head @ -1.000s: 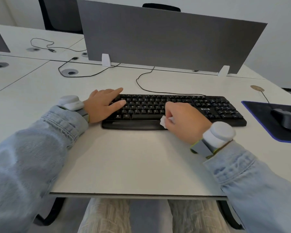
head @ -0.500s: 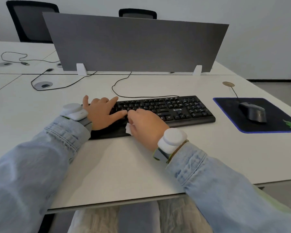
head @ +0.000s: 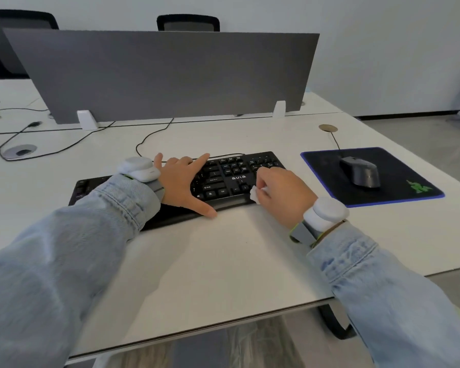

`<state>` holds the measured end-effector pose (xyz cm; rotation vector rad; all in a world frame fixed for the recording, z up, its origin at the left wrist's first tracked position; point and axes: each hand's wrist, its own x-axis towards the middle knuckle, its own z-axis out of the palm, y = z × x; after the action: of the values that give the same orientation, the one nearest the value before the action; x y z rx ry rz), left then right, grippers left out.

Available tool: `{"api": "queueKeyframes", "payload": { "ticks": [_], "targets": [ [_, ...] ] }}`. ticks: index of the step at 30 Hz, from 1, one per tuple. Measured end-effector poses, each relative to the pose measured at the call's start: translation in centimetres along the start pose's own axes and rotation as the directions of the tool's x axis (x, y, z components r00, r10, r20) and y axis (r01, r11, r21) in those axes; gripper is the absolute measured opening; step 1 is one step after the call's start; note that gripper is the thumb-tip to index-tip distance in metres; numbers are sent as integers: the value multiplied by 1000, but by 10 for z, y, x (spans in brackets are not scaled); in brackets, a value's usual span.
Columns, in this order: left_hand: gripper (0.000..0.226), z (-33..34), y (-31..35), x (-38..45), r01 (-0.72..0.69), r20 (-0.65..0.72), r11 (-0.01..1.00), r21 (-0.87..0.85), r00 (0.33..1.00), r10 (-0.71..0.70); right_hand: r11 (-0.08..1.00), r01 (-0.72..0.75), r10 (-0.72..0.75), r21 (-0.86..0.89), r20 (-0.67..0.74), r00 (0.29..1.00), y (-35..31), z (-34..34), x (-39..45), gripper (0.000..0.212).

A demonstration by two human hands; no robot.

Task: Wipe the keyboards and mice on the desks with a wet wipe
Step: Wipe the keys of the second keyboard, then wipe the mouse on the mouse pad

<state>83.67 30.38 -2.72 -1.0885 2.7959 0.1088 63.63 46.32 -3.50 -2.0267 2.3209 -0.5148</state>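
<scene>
A black keyboard (head: 231, 172) lies on the white desk (head: 223, 261) in front of me. My left hand (head: 182, 183) lies flat across its middle, fingers spread, thumb on the front wrist rest. My right hand (head: 282, 191) covers the keyboard's right end and grips a small white wet wipe (head: 255, 193) that sticks out beside the thumb, down on the keys. A dark grey mouse (head: 360, 171) sits on a black mouse pad (head: 398, 192) with a blue border, to the right of my right hand.
A grey divider panel (head: 162, 73) stands along the desk's back edge. Cables (head: 53, 152) and a round cable port (head: 20, 151) lie at the left. Two black chairs (head: 187, 22) stand behind the divider. The desk's front edge is near my lap.
My right hand with the wipe has moved from the keyboard's middle to its right end. My left hand has shifted from the left end to the middle. The view has turned right.
</scene>
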Motion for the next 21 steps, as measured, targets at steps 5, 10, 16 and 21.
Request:
{"api": "queueKeyframes", "payload": {
  "ticks": [5,10,16,21],
  "targets": [
    [153,-4,20,7,-20,7,1000,-11,1000,20,997,-69,69,16,-13,998,28,-12,-4,10],
    [166,-10,24,7,-5,16,1000,-29,1000,5,994,-106,106,33,-2,994,37,-26,-10,12],
    [165,-10,22,3,-23,38,1000,-6,999,23,982,-75,84,174,-44,995,73,-48,-32,16],
    [162,-16,23,3,-33,98,999,1,995,33,987,-82,104,140,-157,982,114,-65,-39,10]
  ]
}}
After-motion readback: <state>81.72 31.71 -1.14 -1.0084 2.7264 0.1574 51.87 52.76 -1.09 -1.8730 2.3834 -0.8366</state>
